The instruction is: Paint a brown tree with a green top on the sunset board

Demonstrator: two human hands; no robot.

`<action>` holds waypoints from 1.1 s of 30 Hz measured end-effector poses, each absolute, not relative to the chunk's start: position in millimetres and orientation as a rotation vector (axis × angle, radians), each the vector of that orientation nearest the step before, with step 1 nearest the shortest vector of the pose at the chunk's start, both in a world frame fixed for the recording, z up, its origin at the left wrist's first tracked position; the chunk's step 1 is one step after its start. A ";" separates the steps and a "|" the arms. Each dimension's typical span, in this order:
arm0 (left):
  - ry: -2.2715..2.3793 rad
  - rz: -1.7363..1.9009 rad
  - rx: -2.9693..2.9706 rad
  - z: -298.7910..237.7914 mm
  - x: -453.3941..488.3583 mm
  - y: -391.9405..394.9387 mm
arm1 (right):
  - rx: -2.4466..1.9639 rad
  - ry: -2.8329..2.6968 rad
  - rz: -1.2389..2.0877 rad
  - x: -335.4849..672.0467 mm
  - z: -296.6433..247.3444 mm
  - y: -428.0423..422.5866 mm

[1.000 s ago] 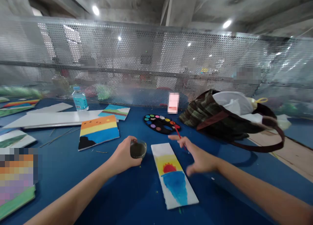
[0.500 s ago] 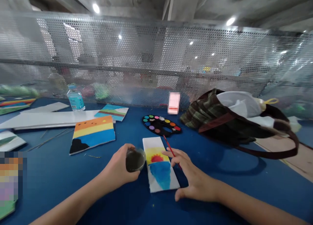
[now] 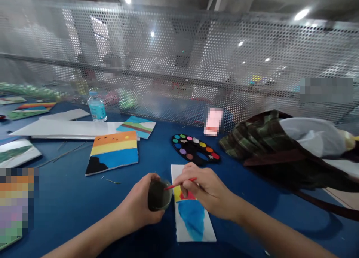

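Hands at work over a painted strip – the left hand curled around a clear cup of murky water, the right hand pinching a red paintbrush between thumb and fingers, its tip at the cup's rim. The strip lies flat on the blue table, under the right hand and just beside the cup. Yellow, a red sun and a blue wedge are already on it; the margins remain bare white, and the hands hide part of the upper paint. Beyond sit a round palette of paint pans and a plaid bag. To the left lie a square painting banded in orange, yellow and blue, a white board and a water bottle – a perforated metal screen closes off the far side.
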State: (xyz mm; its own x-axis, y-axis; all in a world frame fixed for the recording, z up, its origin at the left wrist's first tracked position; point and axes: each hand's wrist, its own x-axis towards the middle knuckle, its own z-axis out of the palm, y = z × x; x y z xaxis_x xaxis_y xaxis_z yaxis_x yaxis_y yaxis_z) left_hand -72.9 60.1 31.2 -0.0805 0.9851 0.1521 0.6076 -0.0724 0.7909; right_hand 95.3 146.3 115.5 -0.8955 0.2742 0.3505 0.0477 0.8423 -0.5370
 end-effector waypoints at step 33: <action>1.732 0.999 1.615 36.1 -69.2 59.0 | -0.361 -2.931 0.547 88.9 145.9 136.8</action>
